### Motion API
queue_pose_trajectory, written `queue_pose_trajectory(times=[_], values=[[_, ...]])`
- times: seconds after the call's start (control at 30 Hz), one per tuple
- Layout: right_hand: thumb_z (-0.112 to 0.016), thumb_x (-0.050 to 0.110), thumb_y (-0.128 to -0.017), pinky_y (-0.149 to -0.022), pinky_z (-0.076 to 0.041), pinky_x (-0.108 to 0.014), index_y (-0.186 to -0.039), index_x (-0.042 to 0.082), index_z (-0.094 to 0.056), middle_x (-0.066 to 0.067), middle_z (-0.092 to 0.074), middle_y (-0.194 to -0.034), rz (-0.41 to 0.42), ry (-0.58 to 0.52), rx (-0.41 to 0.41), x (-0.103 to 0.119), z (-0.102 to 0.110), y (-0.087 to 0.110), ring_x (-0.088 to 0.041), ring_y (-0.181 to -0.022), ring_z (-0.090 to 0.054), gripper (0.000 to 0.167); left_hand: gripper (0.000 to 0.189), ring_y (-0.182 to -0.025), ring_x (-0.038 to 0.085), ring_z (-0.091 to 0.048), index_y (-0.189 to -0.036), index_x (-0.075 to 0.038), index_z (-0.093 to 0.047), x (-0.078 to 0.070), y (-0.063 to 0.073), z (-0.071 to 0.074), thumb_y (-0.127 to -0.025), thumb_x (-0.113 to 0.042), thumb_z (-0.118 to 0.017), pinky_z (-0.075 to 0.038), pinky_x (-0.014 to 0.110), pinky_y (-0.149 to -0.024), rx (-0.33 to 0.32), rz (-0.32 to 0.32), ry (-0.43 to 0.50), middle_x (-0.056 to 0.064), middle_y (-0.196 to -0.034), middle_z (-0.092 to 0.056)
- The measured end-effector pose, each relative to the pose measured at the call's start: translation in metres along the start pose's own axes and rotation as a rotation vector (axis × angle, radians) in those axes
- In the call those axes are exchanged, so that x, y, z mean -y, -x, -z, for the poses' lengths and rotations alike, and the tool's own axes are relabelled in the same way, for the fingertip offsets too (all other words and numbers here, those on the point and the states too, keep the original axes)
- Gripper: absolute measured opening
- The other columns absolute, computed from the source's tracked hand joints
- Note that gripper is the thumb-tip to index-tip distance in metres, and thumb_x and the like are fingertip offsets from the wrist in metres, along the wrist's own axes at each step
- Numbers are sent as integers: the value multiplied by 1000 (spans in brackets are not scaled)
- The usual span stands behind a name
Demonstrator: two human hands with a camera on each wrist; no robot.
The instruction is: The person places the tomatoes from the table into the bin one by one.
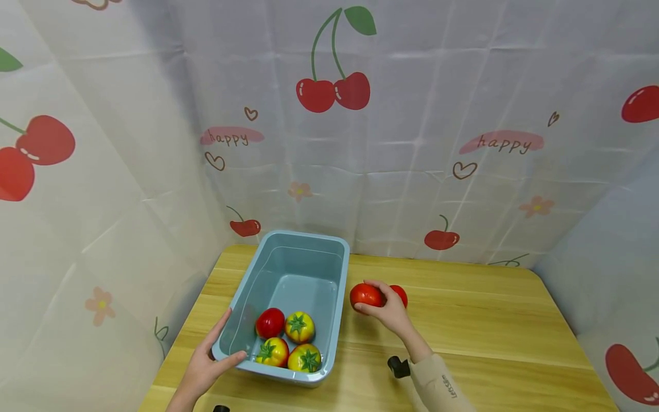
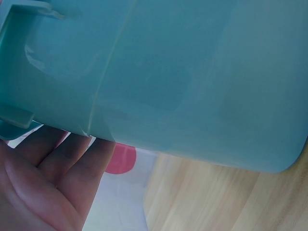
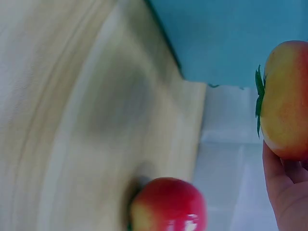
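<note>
"Near the left edge of the wooden worktop (image 1: 489, 326), what is standing?"

"A light-blue tub (image 1: 309, 263), its far end reaching the back edge. Toward its near end, four tomatoes are sitting close together: one deep-red tomato (image 1: 270, 324) on the left side and three green-topped yellow tomatoes (image 1: 300, 327)."

"And what is the left hand (image 1: 205, 360) doing?"

"It is resting on the tub's near-left corner, the thumb lying on the near rim and the fingers reaching along the outside of the left wall. Thumb and fingers are standing well apart."

"Is the right hand (image 1: 389, 309) holding anything?"

"Yes, its thumb and fingers are clamping a red-and-yellow tomato (image 1: 364, 295). The fruit is hanging above the worktop, just outside the tub's right edge. In the right-wrist view its yellow, leafy end is facing down toward the wood."

"What is lying just past that hand?"

"A second red tomato (image 1: 401, 294) is resting on the worktop, farther from the tub's right edge. The hand is partly hiding it in the head view."

"And around all that?"

"A pale curtain (image 1: 401, 189) is hanging beyond the back edge, showing printed cherries (image 1: 352, 91), and a beige sleeve (image 1: 435, 380) is covering the right forearm."
</note>
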State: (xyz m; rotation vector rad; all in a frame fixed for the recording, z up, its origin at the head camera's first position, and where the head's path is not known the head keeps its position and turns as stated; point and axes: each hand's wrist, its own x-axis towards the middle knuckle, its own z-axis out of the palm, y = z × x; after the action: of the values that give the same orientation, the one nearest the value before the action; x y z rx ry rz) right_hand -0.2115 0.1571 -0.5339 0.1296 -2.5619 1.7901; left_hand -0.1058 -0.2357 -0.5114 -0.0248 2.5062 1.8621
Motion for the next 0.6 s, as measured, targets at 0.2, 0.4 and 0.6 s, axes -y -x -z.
queue_pose_trajectory(times=[0.2,0.4,0.6], values=[[-81,26,-74,-84,-48,-44,-127,14,-56,-9,-54,-124,7,-21,17,12,2,0,-30,-109,-50,60,83,-130,39,-32,-148,-24,-30,0,0,0,-80,-12,-75,-43,19,-82,1,-2,-1,14,-152,-23],[-80,19,-76,-83,-49,-42,-127,9,-56,-11,-56,-123,15,-30,23,45,7,6,-31,-107,-51,58,83,-131,38,-30,-149,-24,-29,0,0,0,-81,-11,-74,-42,18,-83,4,-6,4,14,-152,-22],[-77,14,-77,-81,-50,-42,-127,5,-56,-15,-55,-124,34,-21,24,80,13,14,-33,-106,-51,55,82,-131,39,-30,-149,-24,-29,0,1,0,-81,-14,-75,-41,19,-83,1,-4,-18,13,-152,-22]])
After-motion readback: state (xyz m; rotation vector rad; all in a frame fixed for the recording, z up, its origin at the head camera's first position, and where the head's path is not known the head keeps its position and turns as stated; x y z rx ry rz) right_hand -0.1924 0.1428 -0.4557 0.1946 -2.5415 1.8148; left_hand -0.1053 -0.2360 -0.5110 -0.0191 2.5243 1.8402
